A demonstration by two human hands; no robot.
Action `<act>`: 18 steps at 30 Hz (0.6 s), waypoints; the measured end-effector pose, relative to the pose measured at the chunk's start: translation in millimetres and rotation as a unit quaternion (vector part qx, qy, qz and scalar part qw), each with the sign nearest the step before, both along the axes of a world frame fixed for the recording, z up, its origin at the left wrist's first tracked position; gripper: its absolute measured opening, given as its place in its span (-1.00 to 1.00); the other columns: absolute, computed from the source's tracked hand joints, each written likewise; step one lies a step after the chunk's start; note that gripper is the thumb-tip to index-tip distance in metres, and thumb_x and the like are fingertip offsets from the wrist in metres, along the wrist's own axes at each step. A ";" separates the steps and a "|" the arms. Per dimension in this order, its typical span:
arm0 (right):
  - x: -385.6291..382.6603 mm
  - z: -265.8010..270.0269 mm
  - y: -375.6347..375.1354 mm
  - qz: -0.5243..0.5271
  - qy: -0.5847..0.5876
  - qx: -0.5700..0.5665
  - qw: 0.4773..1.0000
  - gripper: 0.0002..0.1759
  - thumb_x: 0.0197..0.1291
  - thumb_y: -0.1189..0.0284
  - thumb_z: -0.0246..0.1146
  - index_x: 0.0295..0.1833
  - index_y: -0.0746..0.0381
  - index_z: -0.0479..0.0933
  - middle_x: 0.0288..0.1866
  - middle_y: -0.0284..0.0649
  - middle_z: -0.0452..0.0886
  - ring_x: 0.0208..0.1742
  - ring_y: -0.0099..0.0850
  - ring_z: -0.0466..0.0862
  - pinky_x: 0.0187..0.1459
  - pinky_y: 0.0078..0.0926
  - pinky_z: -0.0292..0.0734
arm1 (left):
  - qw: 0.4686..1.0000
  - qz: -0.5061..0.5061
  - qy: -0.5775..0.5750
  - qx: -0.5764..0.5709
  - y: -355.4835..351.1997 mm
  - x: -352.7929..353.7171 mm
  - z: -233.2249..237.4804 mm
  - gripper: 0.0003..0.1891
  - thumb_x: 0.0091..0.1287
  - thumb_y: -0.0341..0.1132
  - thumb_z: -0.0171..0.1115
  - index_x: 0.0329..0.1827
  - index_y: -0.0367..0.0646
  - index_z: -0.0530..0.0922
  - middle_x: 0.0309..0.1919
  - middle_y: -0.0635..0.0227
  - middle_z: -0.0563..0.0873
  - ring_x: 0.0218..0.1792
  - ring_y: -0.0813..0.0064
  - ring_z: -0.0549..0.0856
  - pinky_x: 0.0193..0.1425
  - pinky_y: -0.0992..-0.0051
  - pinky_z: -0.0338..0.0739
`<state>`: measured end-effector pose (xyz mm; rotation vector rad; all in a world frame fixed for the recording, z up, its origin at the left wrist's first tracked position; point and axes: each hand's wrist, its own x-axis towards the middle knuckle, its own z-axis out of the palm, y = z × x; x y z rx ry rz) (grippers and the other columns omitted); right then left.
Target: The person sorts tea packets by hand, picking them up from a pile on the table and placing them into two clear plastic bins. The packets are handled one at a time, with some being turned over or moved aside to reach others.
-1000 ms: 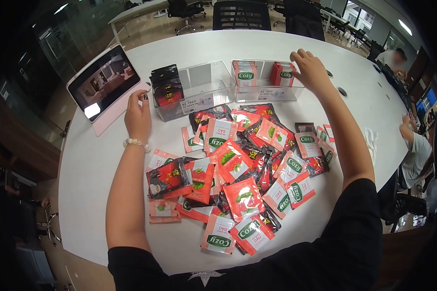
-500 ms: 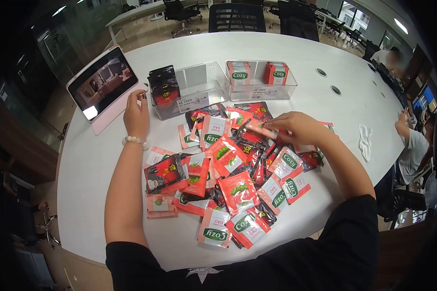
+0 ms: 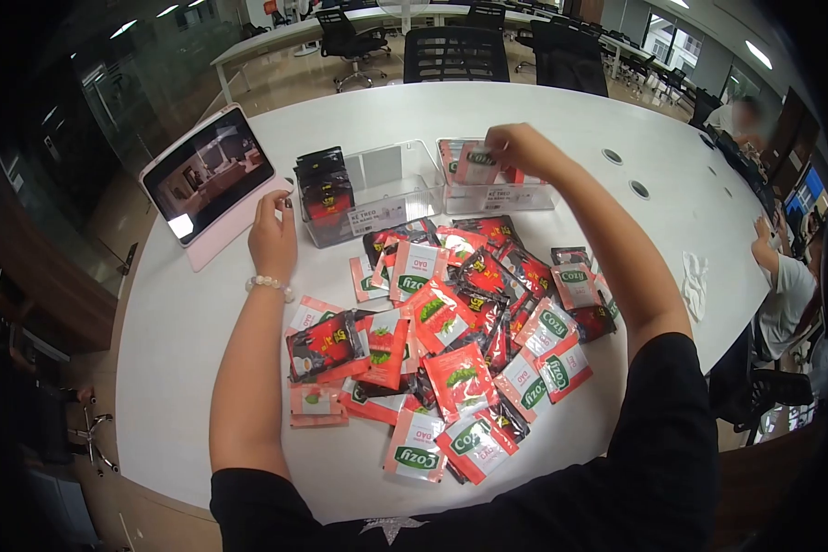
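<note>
My right hand point(image 3: 522, 152) is over the right clear bin point(image 3: 511, 199), pinching a pink and white Cozy sachet point(image 3: 478, 166) at the bin's opening. Other Cozy sachets stand inside it, partly hidden by the hand. My left hand point(image 3: 274, 235) rests on the table between the tablet point(image 3: 210, 175) and the left clear bin point(image 3: 377, 221), holding nothing, fingers loosely apart. Black and red sachets point(image 3: 326, 189) stand at that bin's left end. Before me lies a mixed pile of Cozy sachets point(image 3: 458, 379) and black-red sachets point(image 3: 327, 345), overlapping at various angles.
A crumpled white cloth or tissue point(image 3: 695, 285) lies on the right of the white table point(image 3: 340, 478). Two round cable holes point(image 3: 612, 157) are in the tabletop. Another person point(image 3: 782, 294) sits at the right edge. Office chairs point(image 3: 455, 55) stand beyond the table.
My right hand has moved from the pile up and away to the right bin, carrying a Cozy sachet. My left hand stays beside the tablet. The camera view has tilted up slightly.
</note>
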<state>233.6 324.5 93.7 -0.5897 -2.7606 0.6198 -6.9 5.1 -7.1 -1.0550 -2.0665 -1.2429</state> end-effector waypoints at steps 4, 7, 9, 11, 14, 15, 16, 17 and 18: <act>-23.9 -23.7 0.3 0.020 -0.006 0.037 0.999 -0.81 0.03 0.52 0.28 -0.20 0.30 0.57 -0.30 -0.07 0.68 -0.30 -0.22 0.68 -0.26 -0.32 0.54 | 1.000 0.008 -0.022 -0.017 -0.5 2.7 3.6 -0.76 0.31 -0.38 0.06 0.02 -0.04 0.51 -0.25 0.35 0.61 -0.52 0.38 0.55 -0.34 0.38 0.45; -31.7 -36.6 5.7 0.043 -0.005 0.195 0.980 -0.73 -0.02 0.43 0.35 -0.19 0.26 0.51 -0.24 -0.14 0.64 -0.18 -0.18 0.65 -0.19 -0.27 0.53 | 1.000 0.005 -0.025 -0.018 0.6 -0.7 1.2 -0.76 0.30 -0.38 0.06 0.02 -0.04 0.51 -0.25 0.35 0.62 -0.54 0.36 0.56 -0.36 0.37 0.45; -26.3 -36.6 -0.8 0.037 0.003 0.269 0.963 -0.66 -0.03 0.36 0.38 -0.14 0.22 0.48 -0.21 -0.19 0.60 -0.12 -0.20 0.62 -0.17 -0.26 0.52 | 1.000 0.003 -0.018 -0.015 1.6 -2.9 -0.7 -0.76 0.30 -0.38 0.06 0.02 -0.04 0.52 -0.25 0.36 0.62 -0.54 0.37 0.55 -0.36 0.37 0.44; -21.7 -27.4 -15.5 0.015 0.019 0.329 0.944 -0.60 -0.03 0.29 0.40 -0.10 0.17 0.44 -0.18 -0.23 0.56 -0.07 -0.23 0.59 -0.15 -0.25 0.51 | 1.000 -0.002 -0.012 -0.009 2.2 -2.3 -0.6 -0.77 0.31 -0.37 0.06 0.01 -0.03 0.52 -0.26 0.36 0.62 -0.56 0.37 0.54 -0.38 0.38 0.43; -16.2 -15.6 -44.1 0.024 0.134 0.351 0.927 -0.56 -0.05 0.23 0.44 -0.12 0.16 0.44 -0.19 -0.26 0.54 -0.13 -0.25 0.57 -0.14 -0.28 0.46 | 1.000 0.008 -0.019 -0.022 1.4 -0.3 1.3 -0.77 0.31 -0.37 0.06 0.01 -0.03 0.52 -0.27 0.36 0.62 -0.56 0.38 0.54 -0.38 0.38 0.43; -15.5 -14.5 -55.5 0.073 0.169 0.328 0.926 -0.57 0.00 0.20 0.42 -0.12 0.19 0.45 -0.19 -0.25 0.55 -0.13 -0.25 0.58 -0.12 -0.28 0.47 | 1.000 0.009 -0.019 -0.020 1.4 -0.8 1.5 -0.77 0.31 -0.37 0.06 0.01 -0.03 0.52 -0.27 0.36 0.62 -0.56 0.38 0.54 -0.38 0.38 0.44; -15.6 -13.0 -70.3 0.129 0.160 0.259 0.944 -0.61 0.05 0.21 0.39 -0.12 0.20 0.46 -0.17 -0.23 0.55 -0.12 -0.25 0.58 -0.09 -0.28 0.47 | 1.000 0.010 -0.020 -0.019 1.9 -1.4 1.1 -0.77 0.31 -0.37 0.06 0.01 -0.03 0.52 -0.27 0.36 0.62 -0.56 0.38 0.54 -0.38 0.38 0.44; -12.6 -9.9 -87.8 0.153 0.088 0.211 0.961 -0.62 0.05 0.23 0.38 -0.09 0.19 0.48 -0.16 -0.21 0.55 -0.11 -0.23 0.59 -0.07 -0.28 0.48 | 1.000 0.009 -0.020 -0.020 2.2 -1.5 0.4 -0.77 0.31 -0.37 0.06 0.01 -0.03 0.52 -0.26 0.36 0.62 -0.56 0.38 0.54 -0.38 0.37 0.44; -9.5 -7.5 -105.2 0.174 0.017 0.161 0.971 -0.62 0.06 0.25 0.37 -0.07 0.19 0.50 -0.15 -0.19 0.56 -0.11 -0.22 0.59 -0.05 -0.28 0.49 | 1.000 0.009 -0.018 -0.018 2.1 -1.2 0.1 -0.77 0.31 -0.37 0.06 0.01 -0.03 0.52 -0.26 0.36 0.62 -0.56 0.38 0.54 -0.38 0.37 0.44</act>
